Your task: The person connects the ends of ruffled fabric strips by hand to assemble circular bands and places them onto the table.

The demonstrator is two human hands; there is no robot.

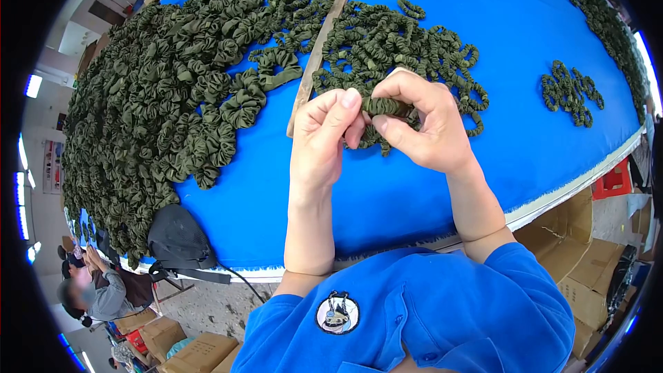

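Note:
Above the blue cloth, a dark green scrunchie [384, 106] is stretched between my two hands. My left hand [323, 131] pinches its left end between thumb and fingers. On the other side, my right hand [429, 123] grips it with thumb and forefinger, so part of the ring is covered. Right behind my hands lies a pile of tightly gathered green scrunchies [394, 41]. Left of a wooden strip [321, 48] spreads a much larger heap of fuller, ruffled scrunchies [166, 83].
Blue cloth [525, 21] covers the table. A small cluster of scrunchies [572, 93] lies at right, with more along the far edge. A black bag [178, 238] sits at the near left edge. Cardboard boxes [590, 269] stand below. Another person [114, 295] sits at far left.

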